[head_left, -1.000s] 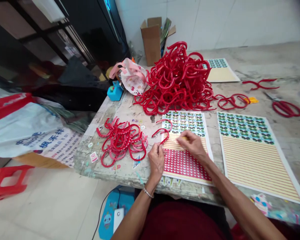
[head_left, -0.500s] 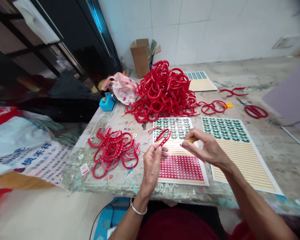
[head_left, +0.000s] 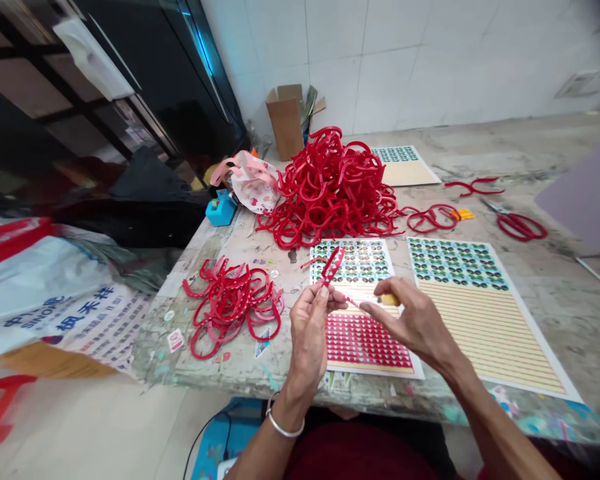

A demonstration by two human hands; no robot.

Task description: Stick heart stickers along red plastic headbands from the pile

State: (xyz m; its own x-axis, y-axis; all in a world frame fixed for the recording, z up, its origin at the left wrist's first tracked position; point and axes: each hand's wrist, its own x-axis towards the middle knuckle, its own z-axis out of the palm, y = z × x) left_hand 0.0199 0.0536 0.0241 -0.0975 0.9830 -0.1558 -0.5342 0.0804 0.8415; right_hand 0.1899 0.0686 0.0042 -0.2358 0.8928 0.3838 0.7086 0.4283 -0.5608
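My left hand [head_left: 313, 327], a bangle on its wrist, is closed on a thin, curved red headband [head_left: 334, 265] patterned with small white hearts. A narrow end of red heart strip sticks out from its fingers toward my right hand [head_left: 413, 320]. The thumb and fingers of that hand are apart, the thumb tip close to the strip's end; whether they touch I cannot tell. A yellow cover [head_left: 389, 300] shows at one of its fingers. Below both hands lies a sticker sheet [head_left: 367, 343] with rows of red heart strips.
A tall heap of red headbands [head_left: 337, 190] stands behind the sheet, and a smaller pile [head_left: 233, 303] lies left. Another sticker sheet [head_left: 495, 333] is at right. Farther back are red-handled scissors [head_left: 523, 227], a blue tape dispenser [head_left: 221, 209] and a cardboard box [head_left: 285, 123].
The headband in my left hand has turned more upright, and a strip end now shows at its fingers. My right thumb is nearer that end. The whole view has shifted slightly.
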